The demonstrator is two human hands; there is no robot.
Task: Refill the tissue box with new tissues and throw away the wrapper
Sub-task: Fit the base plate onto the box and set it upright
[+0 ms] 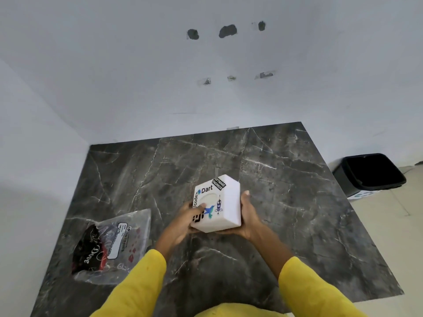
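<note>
A white tissue box (225, 202) covered in stickers is held above the dark marble table (274, 179), tilted with its stickered face and round opening toward me. My left hand (186, 221) grips its left side, thumb over the stickers. My right hand (248, 216) cups its right side and underside. A clear plastic wrapper (114, 243) with red and black print lies flat on the table at the front left, apart from both hands.
A black waste bin (370, 173) stands on the tiled floor to the right of the table. White walls close off the table's far and left sides. Yellow sleeves cover both forearms.
</note>
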